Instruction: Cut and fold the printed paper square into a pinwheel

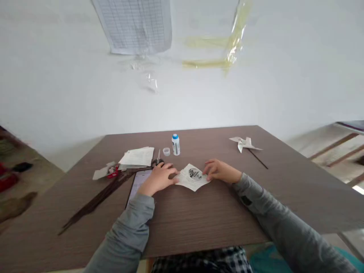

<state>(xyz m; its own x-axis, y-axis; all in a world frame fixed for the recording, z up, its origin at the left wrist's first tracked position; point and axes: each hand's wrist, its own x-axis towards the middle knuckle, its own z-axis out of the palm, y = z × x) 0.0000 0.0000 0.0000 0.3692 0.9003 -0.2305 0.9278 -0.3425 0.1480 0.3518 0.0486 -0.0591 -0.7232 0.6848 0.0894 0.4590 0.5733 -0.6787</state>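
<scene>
A small square of printed paper (191, 182) with a dark round picture lies turned cornerwise in front of me, its edges slightly raised. My left hand (161, 179) grips its left corner between thumb and fingers. At the right corner, the bent fingers of my right hand (223, 171) hold the sheet too. Just behind my left hand are scissors (158, 161), their handles partly hidden by it. Beneath the left wrist a phone (140, 182) with a lit screen is partly covered. A white glue bottle (176, 145) with a blue top stands beyond the paper.
A paper pinwheel (245, 143) on a thin brown stick lies at the right of the table (199, 220). On the left are a stack of paper sheets (139, 156), a small red box (112, 170) and a bundle of dark sticks (93, 201). A small clear cup (166, 151) stands beside the bottle.
</scene>
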